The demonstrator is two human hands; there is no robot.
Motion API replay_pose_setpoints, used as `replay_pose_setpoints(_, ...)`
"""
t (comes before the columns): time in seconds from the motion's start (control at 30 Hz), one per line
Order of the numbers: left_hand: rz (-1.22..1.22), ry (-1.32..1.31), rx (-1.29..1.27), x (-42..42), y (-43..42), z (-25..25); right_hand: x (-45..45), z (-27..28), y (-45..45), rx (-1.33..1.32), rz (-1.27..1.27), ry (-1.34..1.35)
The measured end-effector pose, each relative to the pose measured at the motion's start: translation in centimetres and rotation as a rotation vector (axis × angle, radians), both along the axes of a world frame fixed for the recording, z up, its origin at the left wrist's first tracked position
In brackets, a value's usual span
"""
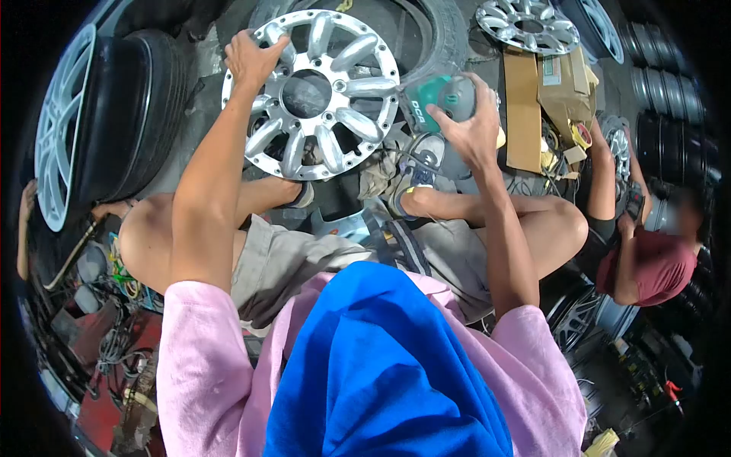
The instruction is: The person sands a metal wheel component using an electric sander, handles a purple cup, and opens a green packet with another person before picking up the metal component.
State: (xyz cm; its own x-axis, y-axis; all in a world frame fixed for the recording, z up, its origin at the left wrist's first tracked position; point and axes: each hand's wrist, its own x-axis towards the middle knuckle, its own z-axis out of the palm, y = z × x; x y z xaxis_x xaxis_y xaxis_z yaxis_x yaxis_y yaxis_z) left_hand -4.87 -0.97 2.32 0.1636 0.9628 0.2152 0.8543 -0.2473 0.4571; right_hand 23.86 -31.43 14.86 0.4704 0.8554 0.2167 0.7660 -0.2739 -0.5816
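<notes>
A silver alloy wheel face point(346, 85) with several polished spokes and a round centre hole lies in front of my crossed legs. My left hand point(255, 59) is closed on its upper left rim, the thumb lying over a spoke end. In my right hand point(474, 122) is a green and grey power sander point(434, 100) marked DCA, gripped around its rounded top. The sander is at the right edge of the wheel face; its working side is hidden, and I cannot tell whether it touches the metal.
A black tyre point(448, 38) lies behind the wheel face. To the left stands a large wheel point(65, 126). Cardboard boxes point(522, 114) sit at the right, below another silver wheel point(527, 27). A co-worker in a red shirt point(655, 263) is at far right, near stacked rims point(661, 87).
</notes>
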Motion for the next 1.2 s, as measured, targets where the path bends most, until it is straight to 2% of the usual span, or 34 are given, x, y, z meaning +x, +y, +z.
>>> replay_pose_setpoints(0.23, 0.138, 0.065, -0.268, -2.7, -0.7, 0.8, -1.0, 1.1, 3.7, -0.059, 0.006, -0.083)
replay_pose_setpoints(0.3, 0.145, 0.055, -0.224, -3.3, -1.3, 0.7, -0.9, 0.7, 4.6, -0.043, 0.027, -0.088)
replay_pose_setpoints(0.37, 0.189, 0.071, -0.301, -4.0, -2.0, 1.3, -0.7, -0.1, 6.0, 0.060, 0.057, -0.132)
replay_pose_setpoints(0.43, 0.134, 0.072, -0.399, -5.0, -1.5, 1.3, -1.0, 0.2, 7.5, 0.060, 0.073, -0.143)
replay_pose_setpoints(0.57, 0.077, -0.021, -0.391, -6.7, -0.5, -1.2, -0.8, 1.4, 9.7, 0.014, 0.095, -0.223)
replay_pose_setpoints(0.63, 0.090, -0.062, -0.387, -6.9, -0.5, -1.3, -1.0, 1.9, 10.5, -0.090, 0.086, -0.245)
replay_pose_setpoints(0.9, 0.143, -0.092, -0.406, -6.7, -1.3, -0.7, -0.8, 1.6, 11.5, -0.018, 0.095, -0.241)
replay_pose_setpoints(1.1, 0.151, -0.076, -0.394, -6.2, -1.1, -0.7, -4.0, 1.9, 11.9, -0.020, 0.170, -0.378)
replay_pose_setpoints(1.2, 0.170, -0.042, -0.431, -5.8, -0.8, 0.1, -6.0, 2.8, 11.5, -0.189, 0.281, -0.357)
